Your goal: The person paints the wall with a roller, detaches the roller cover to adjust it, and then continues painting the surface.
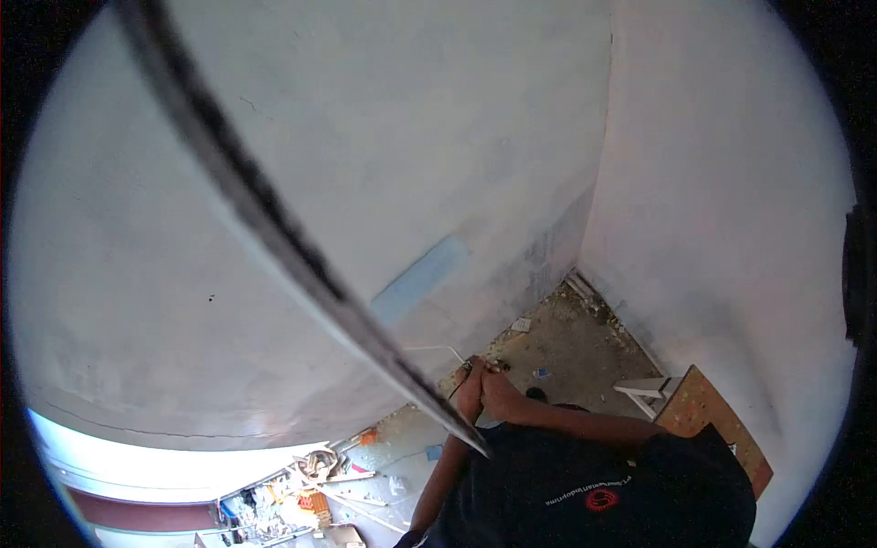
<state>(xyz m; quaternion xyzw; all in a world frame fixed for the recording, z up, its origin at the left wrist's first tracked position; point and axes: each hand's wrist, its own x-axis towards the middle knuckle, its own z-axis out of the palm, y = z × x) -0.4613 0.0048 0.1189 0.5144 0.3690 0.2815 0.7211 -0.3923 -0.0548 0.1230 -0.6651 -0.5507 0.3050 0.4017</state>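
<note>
1. Overall, the largest surface is a pale, stained wall; a second wall meets it at a vertical corner.
2. Floor: soiled, with debris gathered in the corner where both walls meet.
3. Dark shirt on the person, bearing a red emblem and white lettering.
4. Long strip, blurred, slanting across the large wall and in front of the left forearm; identity cannot be told.
5. Mixed clutter heaped on the floor, towards its bright end, well apart from the hands.
6. Brown board, speckled, on white legs, beside the floor's edge along the second wall.
7. Light-blue patch low on the large wall.
8. Right hand: fingers curled, pressed against the left; cannot tell whether it grips anything itself.
9. Left hand: fingers clenched about the near end of the rod.
10. Thin white rod: emerges from the hands above the floor's edge by the large wall, bends, then runs towards the strip. Contact with the wall cannot be told.
</note>
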